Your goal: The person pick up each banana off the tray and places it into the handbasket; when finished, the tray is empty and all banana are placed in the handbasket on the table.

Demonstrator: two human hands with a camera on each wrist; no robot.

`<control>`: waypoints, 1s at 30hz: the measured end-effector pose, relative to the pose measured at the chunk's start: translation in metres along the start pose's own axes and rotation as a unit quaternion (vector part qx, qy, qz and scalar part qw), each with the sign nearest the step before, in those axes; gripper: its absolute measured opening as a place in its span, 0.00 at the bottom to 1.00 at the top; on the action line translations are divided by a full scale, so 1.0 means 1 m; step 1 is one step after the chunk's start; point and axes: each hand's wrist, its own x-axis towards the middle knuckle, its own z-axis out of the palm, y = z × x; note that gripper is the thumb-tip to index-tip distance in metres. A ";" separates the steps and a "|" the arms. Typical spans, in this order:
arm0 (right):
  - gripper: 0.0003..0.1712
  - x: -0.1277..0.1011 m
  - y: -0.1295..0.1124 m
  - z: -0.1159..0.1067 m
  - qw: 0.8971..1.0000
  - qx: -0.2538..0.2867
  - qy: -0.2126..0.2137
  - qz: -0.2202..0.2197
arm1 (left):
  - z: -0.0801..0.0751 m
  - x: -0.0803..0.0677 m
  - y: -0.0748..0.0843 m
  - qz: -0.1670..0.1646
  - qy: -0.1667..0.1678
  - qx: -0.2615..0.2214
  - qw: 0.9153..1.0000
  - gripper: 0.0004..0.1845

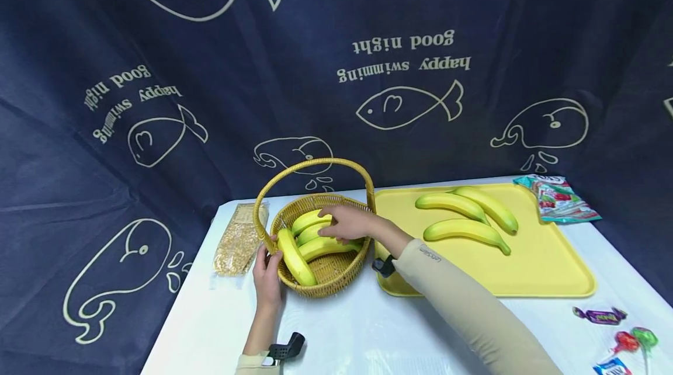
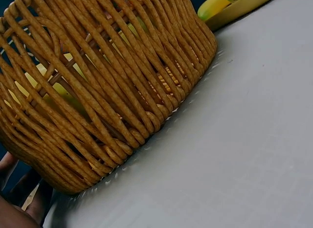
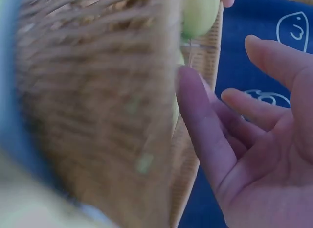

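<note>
A wicker basket [image 1: 342, 284] with a tall arched handle holds several bananas [image 1: 328, 246]. At its left rim, near the foot of the handle, my left hand [image 1: 267, 273] grips the basket. The left wrist view shows that hand's fingers [image 2: 36, 203] by the basket's woven outer wall [image 2: 122, 91]. Over the bananas at the back of the basket is my right hand [image 1: 349, 223], its fingers spread and loosely bent. In the right wrist view the right hand [image 3: 264, 140] holds nothing, with bananas [image 3: 200, 15] near its fingertips and the basket side blurred in front.
Right of the basket lies a yellow tray [image 1: 547, 273] with three bananas [image 1: 465, 229]. A teal snack bag [image 1: 559, 200] overlaps its far corner. A purple-wrapped candy [image 1: 599, 315] and lollipops [image 1: 627, 341] lie at front right. A bag of grains [image 1: 240, 240] sits left of the basket.
</note>
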 end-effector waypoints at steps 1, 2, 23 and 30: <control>0.33 -0.006 0.004 -0.003 1.000 0.001 0.001 -0.005 | 0.000 0.000 0.000 -0.001 0.002 -0.001 1.000 0.20; 0.31 -0.012 0.009 -0.005 1.000 0.000 0.003 -0.010 | -0.001 0.000 0.001 0.000 0.002 -0.001 1.000 0.19; 0.31 -0.152 0.117 -0.070 0.956 -0.239 0.162 0.055 | -0.001 0.000 -0.003 0.005 0.003 -0.009 1.000 0.20; 0.28 -0.192 0.152 -0.094 0.959 -0.226 0.144 0.092 | -0.005 0.011 -0.030 0.017 0.018 -0.005 1.000 0.19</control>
